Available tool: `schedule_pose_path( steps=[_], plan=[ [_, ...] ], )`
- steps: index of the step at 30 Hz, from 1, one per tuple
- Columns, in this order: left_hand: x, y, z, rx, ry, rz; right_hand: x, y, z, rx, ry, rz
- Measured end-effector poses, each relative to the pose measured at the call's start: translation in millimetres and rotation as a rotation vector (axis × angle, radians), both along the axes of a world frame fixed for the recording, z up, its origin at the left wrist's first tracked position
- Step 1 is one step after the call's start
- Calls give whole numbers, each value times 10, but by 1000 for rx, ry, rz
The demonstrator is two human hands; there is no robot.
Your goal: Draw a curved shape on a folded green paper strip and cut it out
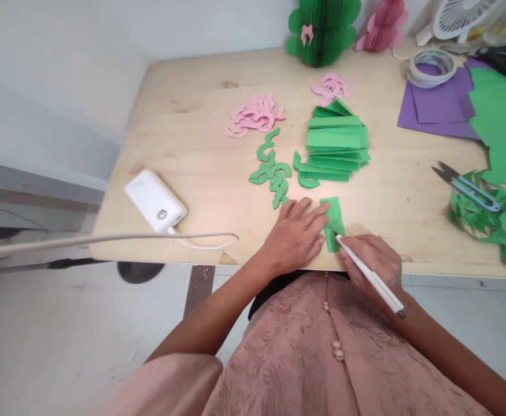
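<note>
A small green paper strip (333,211) lies near the table's front edge. My left hand (295,234) rests flat with its fingers spread, the tips pressing on the strip's left side. In my right hand (376,260) is a white pen (369,274), tilted, its tip touching the strip. A faint curved line shows on the paper. Just beyond are folded green paper strips (337,138) in a stack. Curved green paper cutouts (272,170) lie left of the stack, close to my left fingertips.
Pink cutouts (257,115) lie farther back. Thread snips (469,188) rest on green scraps (473,216) at right, near purple paper (437,107) and a tape roll (431,68). A white power bank (155,199) with a cable sits left. Honeycomb paper decorations (324,29) and a fan (463,17) stand behind.
</note>
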State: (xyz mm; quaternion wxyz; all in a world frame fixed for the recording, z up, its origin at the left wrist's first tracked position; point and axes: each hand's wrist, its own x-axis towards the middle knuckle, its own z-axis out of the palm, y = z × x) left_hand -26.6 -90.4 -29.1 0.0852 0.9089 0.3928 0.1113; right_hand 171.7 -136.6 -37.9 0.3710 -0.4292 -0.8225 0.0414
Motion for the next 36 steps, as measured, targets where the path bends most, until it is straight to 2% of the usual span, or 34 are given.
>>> schedule_pose_path(
  steps=[36],
  plan=[
    [-2,-6,20,5,-12,0,19,1,-44,7,-2,7]
  ],
)
